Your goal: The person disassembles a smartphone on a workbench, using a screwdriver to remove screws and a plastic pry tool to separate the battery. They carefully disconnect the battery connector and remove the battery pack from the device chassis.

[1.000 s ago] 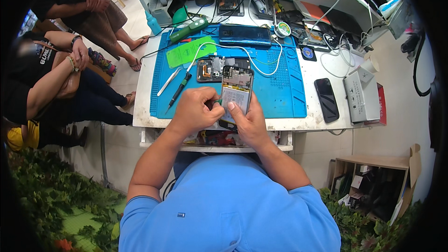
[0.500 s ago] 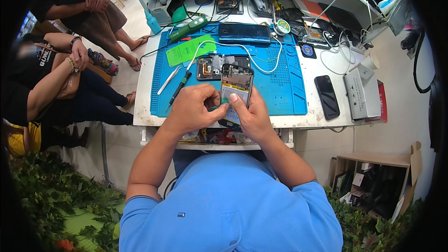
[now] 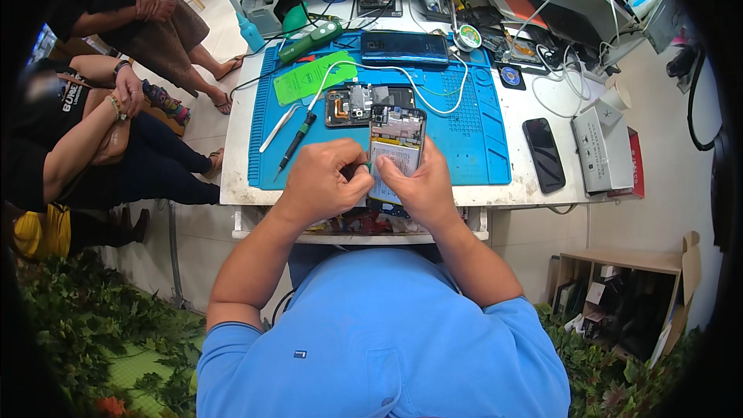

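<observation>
My right hand [image 3: 422, 186] grips an opened phone [image 3: 395, 147], its silver battery and internal boards showing, with the thumb over the battery. My left hand [image 3: 329, 178] is curled at the phone's left edge, pinching a small green piece [image 3: 369, 169], largely hidden. Behind lies a second opened phone body [image 3: 344, 107] on the blue mat [image 3: 472, 159]. To its left are a black-and-green screwdriver [image 3: 296, 143] and a white plastic tool [image 3: 279, 128]; a green card [image 3: 306, 77] and a looped white cable lie above them.
A dark blue phone [image 3: 404, 46] and green handheld tool [image 3: 309, 40] sit at the back. A black phone [image 3: 543, 155] and white box [image 3: 600, 151] are at right. Cluttered tools and cables line the shelf. Two people [image 3: 85, 131] [image 3: 143, 19] are at left; a cabinet [image 3: 619, 259] stands lower right.
My right hand and the held phone have shifted slightly right. My left hand has made small movements at the phone's left edge, staying pinched.
</observation>
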### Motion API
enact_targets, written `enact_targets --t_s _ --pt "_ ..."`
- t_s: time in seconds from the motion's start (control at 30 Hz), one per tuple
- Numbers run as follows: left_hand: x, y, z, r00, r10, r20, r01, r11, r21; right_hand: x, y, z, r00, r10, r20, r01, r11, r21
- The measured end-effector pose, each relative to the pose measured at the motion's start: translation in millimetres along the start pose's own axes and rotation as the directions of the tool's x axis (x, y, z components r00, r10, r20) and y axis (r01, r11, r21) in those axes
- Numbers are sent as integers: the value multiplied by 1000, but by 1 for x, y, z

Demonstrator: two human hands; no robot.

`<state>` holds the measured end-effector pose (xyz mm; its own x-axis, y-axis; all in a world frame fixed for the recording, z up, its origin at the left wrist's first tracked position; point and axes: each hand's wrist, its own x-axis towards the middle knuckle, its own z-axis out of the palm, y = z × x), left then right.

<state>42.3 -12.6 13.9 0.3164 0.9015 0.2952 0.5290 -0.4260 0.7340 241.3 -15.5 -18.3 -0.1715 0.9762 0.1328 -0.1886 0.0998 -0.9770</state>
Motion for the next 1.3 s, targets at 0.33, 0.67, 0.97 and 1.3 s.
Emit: enact_targets --t_s 0.33,0.67,0.97,1.3 --pt "-7 -20 11 999 -35 -1 33 972 -231 3 8 -10 996 83 37 -87 991 107" --pt "-2 -22 -6 991 -13 136 46 969 -244 10 2 -12 994 104 36 -107 989 100" --pt "3 -21 -12 982 -134 130 177 887 -426 5 4 -4 998 9 55 -12 998 55" --pt "13 -8 -8 931 269 -245 -313 936 -162 2 -4 -3 993 35 115 -38 999 24"
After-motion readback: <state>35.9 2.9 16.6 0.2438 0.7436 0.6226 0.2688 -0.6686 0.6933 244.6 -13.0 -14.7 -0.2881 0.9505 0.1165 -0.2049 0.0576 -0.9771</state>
